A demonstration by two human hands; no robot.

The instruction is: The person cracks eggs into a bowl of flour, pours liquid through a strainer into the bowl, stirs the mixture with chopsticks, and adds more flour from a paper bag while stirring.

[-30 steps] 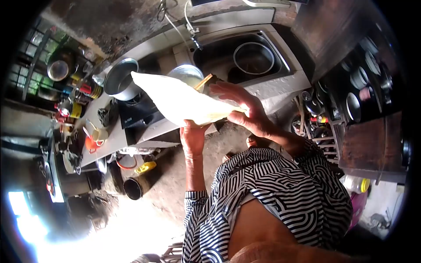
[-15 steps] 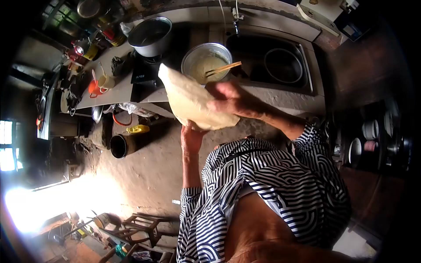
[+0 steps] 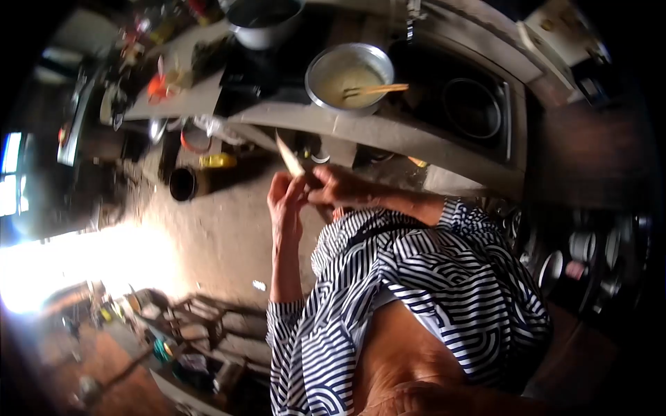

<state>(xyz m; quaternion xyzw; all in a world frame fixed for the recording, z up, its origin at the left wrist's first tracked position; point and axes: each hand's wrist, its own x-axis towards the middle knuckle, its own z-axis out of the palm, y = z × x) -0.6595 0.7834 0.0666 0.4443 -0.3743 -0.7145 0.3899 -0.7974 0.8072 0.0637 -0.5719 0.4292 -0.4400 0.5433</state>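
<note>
A thin pale tan sheet [image 3: 290,157] is held in front of my body; it shows as a narrow strip with a pointed top, seen nearly edge-on. I cannot make out its material. My left hand [image 3: 284,195] pinches its lower end from the left. On the other side, my right hand [image 3: 334,187] has its fingers bent against the same end, close to the left fingertips. Beyond my hands, a metal bowl [image 3: 313,84] with a pale wet mixture stands on the counter, and chopsticks [image 3: 381,89] rest in it, sticking out to the right.
A large pot [image 3: 260,31] stands at the back left of the counter [image 3: 423,137]. The dark sink [image 3: 499,104] lies to the right of the bowl. An orange cup [image 3: 157,88] is at the left. A dark bucket [image 3: 184,184] and a yellow thing [image 3: 217,161] are on the floor.
The sheet has come down and away from the bowl toward my body, turning from broadside to nearly edge-on. Both hands have moved closer together. The view has shifted.
</note>
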